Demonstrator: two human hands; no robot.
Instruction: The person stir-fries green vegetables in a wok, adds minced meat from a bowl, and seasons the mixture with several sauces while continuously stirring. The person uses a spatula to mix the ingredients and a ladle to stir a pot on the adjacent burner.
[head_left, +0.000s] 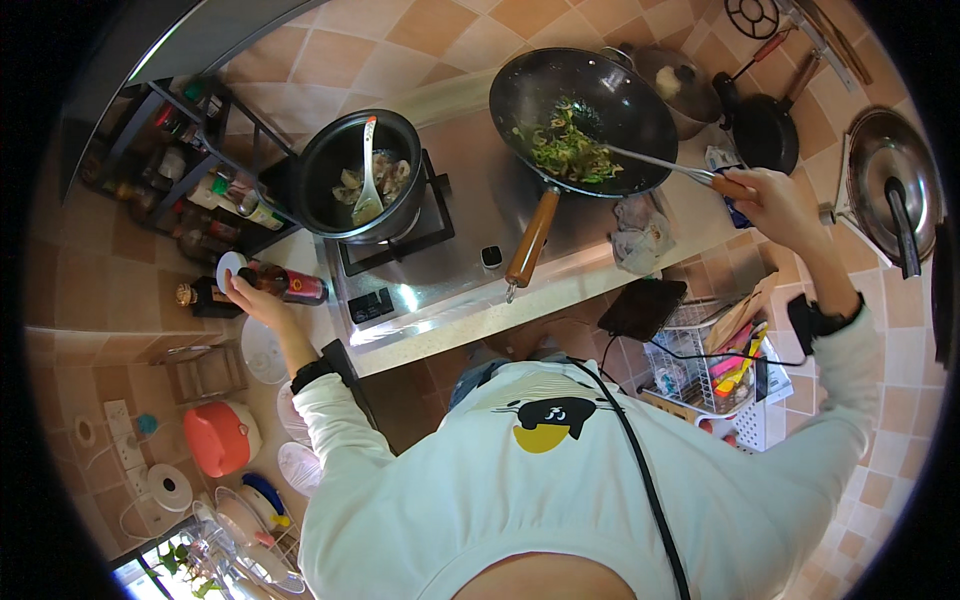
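Observation:
My right hand (772, 206) grips the wooden handle of a metal spatula (660, 159), whose far end reaches into chopped green food (574, 150) in a black wok (600, 82). The wok sits at the right of the stove with its wooden handle (534, 236) towards me. My left hand (259, 300) is at a white round lid or jar top (231, 268), beside a dark bottle with a red label (304, 287); its fingertips are partly hidden, so its exact hold is unclear. A black pot (311, 157) on the left burner holds food and a white patterned spoon (369, 165).
A black rack (217, 154) of bottles and jars stands left of the pot. A lidded pot (679, 82) and small frying pan (765, 135) are beyond the wok. A crumpled plastic bag (641, 236) lies by the stove's front edge. A wire basket (690, 360) stands below, right.

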